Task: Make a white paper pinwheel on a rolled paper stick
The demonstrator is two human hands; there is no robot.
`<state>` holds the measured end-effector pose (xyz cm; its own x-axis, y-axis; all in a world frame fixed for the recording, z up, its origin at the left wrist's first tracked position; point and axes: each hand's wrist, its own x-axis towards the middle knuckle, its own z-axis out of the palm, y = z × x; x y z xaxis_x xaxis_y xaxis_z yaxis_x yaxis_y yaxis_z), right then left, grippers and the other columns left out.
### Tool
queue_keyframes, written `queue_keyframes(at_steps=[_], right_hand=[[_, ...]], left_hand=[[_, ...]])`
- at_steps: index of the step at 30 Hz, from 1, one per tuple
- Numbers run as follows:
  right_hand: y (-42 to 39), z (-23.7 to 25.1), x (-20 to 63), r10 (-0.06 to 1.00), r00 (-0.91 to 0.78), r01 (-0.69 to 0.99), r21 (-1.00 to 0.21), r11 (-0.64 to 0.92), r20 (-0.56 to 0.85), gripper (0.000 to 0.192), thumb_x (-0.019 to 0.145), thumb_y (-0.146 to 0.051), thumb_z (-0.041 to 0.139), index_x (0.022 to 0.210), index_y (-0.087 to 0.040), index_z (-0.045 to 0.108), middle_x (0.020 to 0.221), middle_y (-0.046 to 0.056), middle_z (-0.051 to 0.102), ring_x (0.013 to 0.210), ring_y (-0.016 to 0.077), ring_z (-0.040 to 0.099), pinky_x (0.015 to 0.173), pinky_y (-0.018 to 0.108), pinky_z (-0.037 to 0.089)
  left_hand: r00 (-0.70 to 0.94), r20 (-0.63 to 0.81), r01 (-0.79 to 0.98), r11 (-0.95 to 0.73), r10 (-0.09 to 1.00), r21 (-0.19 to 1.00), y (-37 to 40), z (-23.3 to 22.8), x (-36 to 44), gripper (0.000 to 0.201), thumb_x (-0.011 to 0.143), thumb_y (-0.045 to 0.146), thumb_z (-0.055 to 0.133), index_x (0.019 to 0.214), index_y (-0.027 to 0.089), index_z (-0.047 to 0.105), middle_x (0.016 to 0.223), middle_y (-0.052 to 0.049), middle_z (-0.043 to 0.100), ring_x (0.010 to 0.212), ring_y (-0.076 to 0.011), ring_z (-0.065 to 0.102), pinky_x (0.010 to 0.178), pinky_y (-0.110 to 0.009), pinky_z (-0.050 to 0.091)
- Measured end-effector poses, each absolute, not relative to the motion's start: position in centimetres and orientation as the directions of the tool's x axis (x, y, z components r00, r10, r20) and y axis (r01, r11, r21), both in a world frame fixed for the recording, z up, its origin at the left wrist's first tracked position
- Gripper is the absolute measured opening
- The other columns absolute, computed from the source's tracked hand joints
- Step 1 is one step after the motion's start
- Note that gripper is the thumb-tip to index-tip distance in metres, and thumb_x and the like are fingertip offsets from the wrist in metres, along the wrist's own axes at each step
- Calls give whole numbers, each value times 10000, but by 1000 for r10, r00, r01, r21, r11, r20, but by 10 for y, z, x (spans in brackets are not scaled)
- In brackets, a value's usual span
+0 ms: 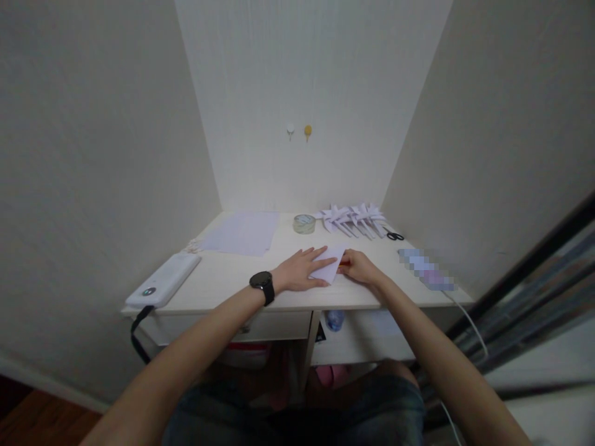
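My feed is dim and flat — soft, even light with no clear source and no glare. Faint shadow gathers under the desk (232, 297), where the things below go murky. Wide-angle distortion bends the walls outward at the edges. One patch on the right of the desk is pixelated — unreadable. The forearms nearest the lens look soft.

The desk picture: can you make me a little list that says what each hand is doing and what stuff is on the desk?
left hand: flat on the folded paper, pressing it to the desk
right hand: at the paper's right edge, fingers curled
wrist: black watch on the left arm
behind the hands: tape roll, folded paper shapes, scissors
left side: paper sheets, white power bank
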<state>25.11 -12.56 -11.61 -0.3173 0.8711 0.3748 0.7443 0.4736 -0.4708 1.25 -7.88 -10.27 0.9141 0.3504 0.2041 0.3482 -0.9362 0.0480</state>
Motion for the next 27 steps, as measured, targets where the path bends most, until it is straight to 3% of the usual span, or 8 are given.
queue_keyframes(at_steps=[3, 6, 12, 16, 19, 21, 24, 27], right_hand=[[-124, -118, 257, 867, -335, 733, -476, 486, 369, 161, 771, -167, 700, 894, -213, 793, 916, 52, 763, 841, 197, 678, 818, 294, 495], [-128, -121, 264, 887, -274, 783, -450, 430, 371, 198, 771, -186, 711, 952, -208, 789, 929, 66, 757, 845, 206, 672, 819, 308, 495], [-149, -124, 278, 913, -193, 853, -398, 338, 361, 267, 796, -196, 686, 1047, -194, 774, 1010, 95, 741, 905, 232, 655, 856, 340, 489], [-160, -124, 278, 918, -207, 863, -379, 335, 339, 273, 803, -225, 687, 1061, -206, 774, 1001, 85, 736, 910, 240, 639, 851, 351, 484], [-164, -124, 276, 916, -218, 858, -381, 344, 337, 277, 804, -229, 689, 1068, -204, 771, 1007, 82, 732, 922, 241, 632, 859, 352, 482], [-164, -124, 275, 915, -215, 857, -383, 344, 341, 278, 806, -218, 683, 1069, -199, 769, 1018, 86, 732, 934, 241, 631, 870, 351, 480], [-162, -123, 273, 917, -203, 860, -386, 335, 343, 271, 801, -203, 677, 1055, -199, 772, 1016, 89, 735, 935, 239, 635, 874, 351, 480], [-160, -120, 270, 920, -207, 862, -382, 333, 334, 275, 800, -195, 670, 1056, -200, 771, 1012, 89, 737, 931, 238, 637, 868, 350, 480]], left_hand=[[912, 215, 341, -937, 348, 73, -82, -109, 12, 648, 964, 607, 379, 1527, 288, 339, 1646, -104, 123, 1459, -275, 306, 1166, -415, 270], [889, 164, 423, -904, 428, 64, -85, -112, 10, 615, 993, 587, 296, 1512, 266, 369, 1626, -125, 207, 1457, -264, 313, 1164, -446, 263], [796, 182, 591, -807, 578, -21, -97, -112, 7, 644, 993, 601, 209, 1477, 237, 427, 1546, -154, 386, 1385, -300, 413, 1101, -485, 327], [739, 261, 662, -741, 621, -115, -112, -106, 7, 627, 980, 607, 252, 1346, 207, 567, 1360, -170, 568, 1238, -330, 519, 970, -484, 422], [720, 299, 683, -716, 626, -146, -113, -99, 8, 641, 966, 630, 258, 1243, 190, 632, 1254, -173, 623, 1153, -355, 545, 902, -512, 440], [737, 320, 656, -744, 595, -128, -105, -95, 8, 629, 986, 595, 229, 1267, 187, 618, 1295, -161, 610, 1164, -342, 541, 923, -510, 433], [865, 258, 462, -884, 431, -74, -83, -95, 9, 549, 1029, 484, 188, 1443, 256, 468, 1515, -81, 450, 1350, -269, 423, 1063, -451, 359], [887, 145, 443, -897, 438, 1, -65, -103, 10, 567, 1015, 551, 181, 1499, 328, 377, 1595, -48, 320, 1460, -309, 273, 1137, -528, 246]])
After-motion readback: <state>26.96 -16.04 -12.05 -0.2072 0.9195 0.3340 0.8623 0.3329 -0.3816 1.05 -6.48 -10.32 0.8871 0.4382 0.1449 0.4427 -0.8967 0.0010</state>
